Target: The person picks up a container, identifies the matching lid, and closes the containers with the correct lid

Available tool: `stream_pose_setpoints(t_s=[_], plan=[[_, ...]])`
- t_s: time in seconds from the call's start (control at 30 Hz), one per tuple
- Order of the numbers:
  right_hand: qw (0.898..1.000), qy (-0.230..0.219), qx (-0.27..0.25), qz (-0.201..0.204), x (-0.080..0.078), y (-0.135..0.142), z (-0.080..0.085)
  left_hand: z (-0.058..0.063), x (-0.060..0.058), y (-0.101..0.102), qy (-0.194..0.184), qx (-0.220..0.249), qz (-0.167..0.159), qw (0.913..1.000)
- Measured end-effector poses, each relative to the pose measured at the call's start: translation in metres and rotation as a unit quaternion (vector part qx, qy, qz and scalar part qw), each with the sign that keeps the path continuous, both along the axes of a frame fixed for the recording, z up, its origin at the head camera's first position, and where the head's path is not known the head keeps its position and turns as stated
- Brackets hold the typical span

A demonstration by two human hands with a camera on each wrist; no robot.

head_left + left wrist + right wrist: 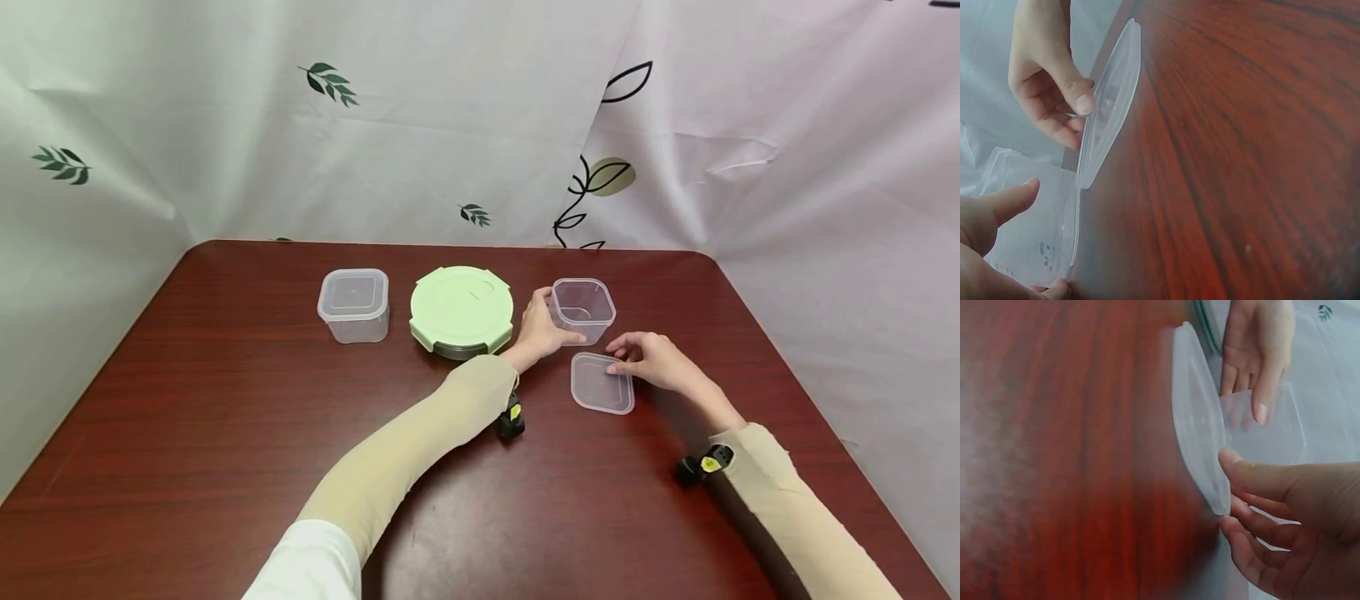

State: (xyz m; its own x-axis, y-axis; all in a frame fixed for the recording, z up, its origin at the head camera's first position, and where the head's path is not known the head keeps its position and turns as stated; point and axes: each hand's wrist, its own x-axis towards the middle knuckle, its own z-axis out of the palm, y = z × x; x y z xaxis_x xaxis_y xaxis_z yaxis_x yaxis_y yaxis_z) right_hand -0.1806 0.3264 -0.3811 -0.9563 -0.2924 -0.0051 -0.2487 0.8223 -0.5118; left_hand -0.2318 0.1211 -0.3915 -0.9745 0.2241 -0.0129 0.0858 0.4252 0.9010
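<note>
A clear square plastic container stands lidless toward the back right of the table. My left hand holds it at its left side, thumb across the front and fingers around the far side. In front of it is its translucent square lid. My right hand pinches the lid near its right far corner, thumb on top; in the right wrist view the thumb and fingertips meet at the lid's edge. In the left wrist view, the lid appears nearly edge-on, close over the tabletop.
A round container with a light green clip lid sits just left of my left hand. Farther left stands another clear square container with its lid on. The dark red wooden table backs onto a white leaf-patterned curtain.
</note>
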Motion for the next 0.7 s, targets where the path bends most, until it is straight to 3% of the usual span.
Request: stream_pose_setpoints(t_s=[0.3,0.7], plan=[[1.0,0.0,0.008,0.004,0.002,0.002,0.002,-0.005,0.001,0.0,0.012,0.023,-0.018,0.9995],[0.999,0.041,-0.016,0.004,0.01,0.006,0.033,-0.002,0.001,0.003,0.015,0.01,0.007,0.9998]])
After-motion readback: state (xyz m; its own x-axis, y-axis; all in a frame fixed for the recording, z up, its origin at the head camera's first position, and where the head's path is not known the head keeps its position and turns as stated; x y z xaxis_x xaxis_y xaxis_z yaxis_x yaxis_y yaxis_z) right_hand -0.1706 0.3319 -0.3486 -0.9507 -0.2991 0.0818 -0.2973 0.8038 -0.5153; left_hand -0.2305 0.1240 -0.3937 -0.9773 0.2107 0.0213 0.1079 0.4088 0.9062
